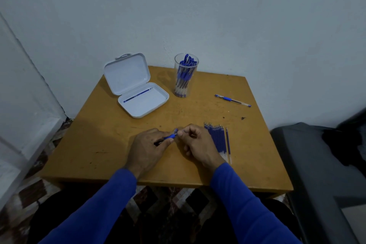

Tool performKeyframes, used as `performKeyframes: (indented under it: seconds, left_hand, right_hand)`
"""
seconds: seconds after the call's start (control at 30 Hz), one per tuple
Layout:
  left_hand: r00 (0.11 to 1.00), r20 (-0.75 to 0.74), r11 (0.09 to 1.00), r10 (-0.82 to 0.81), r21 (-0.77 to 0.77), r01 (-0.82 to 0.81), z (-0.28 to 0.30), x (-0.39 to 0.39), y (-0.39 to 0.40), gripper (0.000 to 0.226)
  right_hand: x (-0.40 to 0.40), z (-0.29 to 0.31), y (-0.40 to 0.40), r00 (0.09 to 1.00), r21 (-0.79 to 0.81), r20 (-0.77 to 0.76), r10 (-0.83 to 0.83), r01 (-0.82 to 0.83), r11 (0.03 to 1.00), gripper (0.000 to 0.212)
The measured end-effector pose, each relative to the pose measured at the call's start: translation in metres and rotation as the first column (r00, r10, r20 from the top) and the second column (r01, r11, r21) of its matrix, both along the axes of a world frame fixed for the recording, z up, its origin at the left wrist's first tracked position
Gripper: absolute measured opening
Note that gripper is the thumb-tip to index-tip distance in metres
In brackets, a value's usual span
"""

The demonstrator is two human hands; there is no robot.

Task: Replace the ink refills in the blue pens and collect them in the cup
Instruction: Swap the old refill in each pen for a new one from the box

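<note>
Centre of frame: left hand (145, 147) curls round a pen (170, 136); right hand (195, 141) pinches its tip end between thumb and forefinger. Refills (216, 137) lie in a row just right of the right hand. Cup (185, 75) — full of pens — stands upper centre. White case (138, 87) open, upper left, one refill inside. Spare pen (232, 100) at right on the table (99, 134).

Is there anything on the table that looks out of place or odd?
One blue pen lies alone on the table, right of the cup. One refill lies slightly apart from the row of refills. Nothing looks spilled or damaged.
</note>
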State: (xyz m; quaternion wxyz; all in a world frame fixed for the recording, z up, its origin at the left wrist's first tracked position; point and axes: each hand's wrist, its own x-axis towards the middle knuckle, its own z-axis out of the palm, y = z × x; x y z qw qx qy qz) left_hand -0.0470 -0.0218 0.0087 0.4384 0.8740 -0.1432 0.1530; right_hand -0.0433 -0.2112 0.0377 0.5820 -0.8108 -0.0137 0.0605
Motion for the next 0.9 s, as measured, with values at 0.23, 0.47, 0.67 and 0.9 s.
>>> performKeyframes:
  seconds: [0.23,0.47,0.67,0.9]
  left_hand:
    - [1.0,0.015,0.999,-0.02,-0.033,0.021,-0.0012,-0.0001,0.0001,0.021]
    - [1.0,0.018,1.0,-0.003,-0.025,0.003,-0.0008,0.0005,0.0003,0.019]
    - [1.0,0.006,0.999,-0.022,-0.032,0.022,-0.0009,0.0003,0.0002,0.02]
    - [0.999,0.041,0.999,-0.035,-0.013,0.035,-0.0015,0.0008,0.0008,0.021]
  right_hand:
    - [0.0006,0.0012,0.001,1.0,0.059,-0.003,0.002,-0.002,0.998,0.014]
    - [-0.0009,0.0029,0.0013,1.0,0.024,-0.016,0.011,-0.01,1.0,0.01]
    - [-0.0007,0.0049,0.0013,1.0,0.058,0.006,0.016,-0.016,0.998,0.009]
    - [0.0008,0.005,0.0038,0.999,0.035,-0.036,-0.013,0.015,0.999,0.01]
